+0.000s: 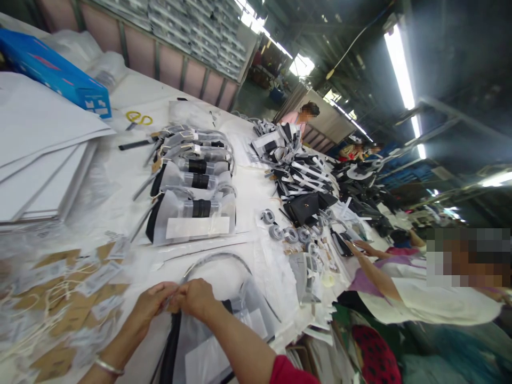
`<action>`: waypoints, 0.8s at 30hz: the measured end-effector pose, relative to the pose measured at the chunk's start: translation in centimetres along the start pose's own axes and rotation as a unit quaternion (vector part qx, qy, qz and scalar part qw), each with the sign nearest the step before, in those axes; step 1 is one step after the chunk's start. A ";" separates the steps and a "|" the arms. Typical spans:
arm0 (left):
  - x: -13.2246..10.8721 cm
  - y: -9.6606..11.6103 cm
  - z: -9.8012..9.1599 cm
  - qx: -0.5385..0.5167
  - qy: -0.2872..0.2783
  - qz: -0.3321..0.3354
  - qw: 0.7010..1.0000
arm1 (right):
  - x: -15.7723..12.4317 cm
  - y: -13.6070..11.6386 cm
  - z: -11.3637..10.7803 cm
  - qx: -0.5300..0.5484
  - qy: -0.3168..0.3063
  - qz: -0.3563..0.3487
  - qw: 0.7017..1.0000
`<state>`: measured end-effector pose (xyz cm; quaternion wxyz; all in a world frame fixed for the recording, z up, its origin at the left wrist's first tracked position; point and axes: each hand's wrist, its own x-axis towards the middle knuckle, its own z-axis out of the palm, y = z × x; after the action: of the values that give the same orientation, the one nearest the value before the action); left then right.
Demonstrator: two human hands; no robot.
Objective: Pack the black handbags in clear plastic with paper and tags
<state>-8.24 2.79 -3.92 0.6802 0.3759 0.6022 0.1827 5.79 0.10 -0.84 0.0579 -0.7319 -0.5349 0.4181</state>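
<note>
Both hands meet over a bag at the near edge of the table. My left hand, with a bangle on its wrist, has its fingers pinched together. My right hand is closed against it, its fingertips around a small brown tag at the bag's upper corner. What the left fingertips hold is hidden. Clear wrap and a white paper strip cover the dark bag, which lies partly under my right forearm. Its wrapped handle arches up beyond my hands.
Brown tags with white strings lie at the left, below white sheets and a blue box. Wrapped bags form a row ahead. Rolls and piled bags stand right; a co-worker works there.
</note>
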 end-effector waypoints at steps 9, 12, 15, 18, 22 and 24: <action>-3.4 -2.4 1.0 -0.001 0.060 0.047 0.997 | 0.5 -0.2 1.6 0.223 0.017 0.160 0.961; -3.6 -3.4 1.1 -0.087 0.058 -0.027 0.994 | -0.4 0.2 1.6 0.265 0.033 0.105 0.958; -2.7 -3.1 0.7 -0.081 0.004 -0.057 0.995 | -0.9 0.6 1.7 0.221 0.057 0.026 0.973; -1.8 -2.2 0.0 -0.005 -0.049 -0.020 0.999 | -1.1 1.0 2.0 0.176 0.088 -0.049 0.979; -1.6 -1.8 -0.9 0.108 -0.005 0.111 0.988 | -1.3 1.8 2.2 0.145 0.150 -0.091 0.974; -1.7 -2.1 -1.3 0.145 0.033 0.141 0.979 | -1.3 2.2 2.2 0.151 0.154 -0.103 0.971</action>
<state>-10.30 0.61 -4.25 0.5656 0.5450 0.5856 0.2002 5.83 -2.70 -2.77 0.2925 -0.7109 -0.5230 0.3681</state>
